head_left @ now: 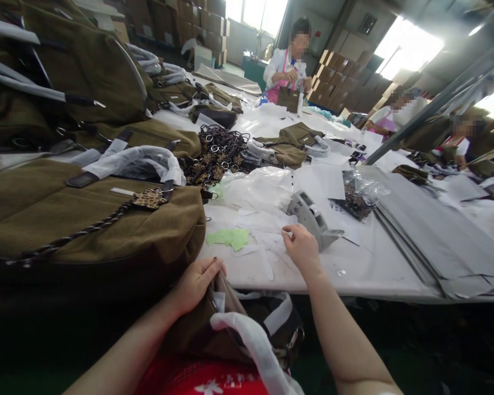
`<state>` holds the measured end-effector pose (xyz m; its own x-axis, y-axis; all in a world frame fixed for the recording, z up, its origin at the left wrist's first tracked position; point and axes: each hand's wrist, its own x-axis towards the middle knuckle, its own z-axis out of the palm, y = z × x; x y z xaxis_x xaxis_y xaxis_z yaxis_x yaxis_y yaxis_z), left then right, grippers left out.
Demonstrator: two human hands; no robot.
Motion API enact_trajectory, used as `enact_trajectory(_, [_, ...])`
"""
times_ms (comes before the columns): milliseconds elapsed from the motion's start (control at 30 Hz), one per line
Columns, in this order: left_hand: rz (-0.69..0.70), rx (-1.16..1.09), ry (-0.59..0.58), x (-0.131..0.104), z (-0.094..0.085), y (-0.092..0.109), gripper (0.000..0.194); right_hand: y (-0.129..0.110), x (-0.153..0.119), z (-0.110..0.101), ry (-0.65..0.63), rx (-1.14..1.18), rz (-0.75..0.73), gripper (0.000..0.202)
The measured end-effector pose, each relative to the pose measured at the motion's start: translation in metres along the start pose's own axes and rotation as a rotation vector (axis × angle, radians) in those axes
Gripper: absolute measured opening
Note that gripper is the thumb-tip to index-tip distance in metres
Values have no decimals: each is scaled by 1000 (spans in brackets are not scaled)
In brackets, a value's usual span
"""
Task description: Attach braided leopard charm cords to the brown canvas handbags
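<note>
Left hand (201, 280) gripping the top edge of an olive canvas handbag (193, 334), thumb and fingers pinched over the fabric by the zipper. Bag sits at the person's lap, against the red shirt (168, 376), just below the near edge of the white table (362, 274). Its opening is partly spread, light lining showing; one white-wrapped handle (253, 340) arcs toward the camera, metal hardware at the right end.

Right hand (302, 247) raised over the table, fingers curled, thumb and index close together; cannot tell if anything small is between them. It is right beside a grey tape dispenser (313, 219); contact unclear. Under and left of that hand: white paper scraps (264, 260), then a torn light-green sheet (229, 237).

Left side of table: large olive bag (173, 225) lying down, wrapped handles up, leopard-print tag (150, 198) and braided cord (82, 233) on top. More olive bags (94, 71) piled behind it. Centre: heap of dark braided cords (220, 151) with metal rings, clear plastic (263, 186) in front. Right of dispenser: plastic bag (360, 195) with leopard-print pieces inside, then stacked grey sheets (436, 230).

Far side: co-worker (286, 68) in white and pink, holding up a small olive bag (288, 100). Two more people at right, partly blurred. Cardboard boxes (337, 74) stacked behind; metal pole (428, 109) slants across upper right.
</note>
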<state>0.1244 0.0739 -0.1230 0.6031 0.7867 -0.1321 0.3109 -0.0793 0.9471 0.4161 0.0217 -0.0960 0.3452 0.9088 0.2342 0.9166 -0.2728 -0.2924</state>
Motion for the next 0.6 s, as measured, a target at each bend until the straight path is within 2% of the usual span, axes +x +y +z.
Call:
enact_trajectory(133, [6,72,-1,-1,2,6,46,-1,9,3,-163,-184,27,31])
enact_trajectory(233, [25,111,-37,-5,7,21,42,-5,13,7,-221,-260,63,34])
enact_trajectory(433, [136,157,-121,-6,27,56,39,2,24,2,-268,-217,63,18])
enact_trajectory(600, [155,273,-193,6,41,61,36,19,43,-12,-369,-111,45,13])
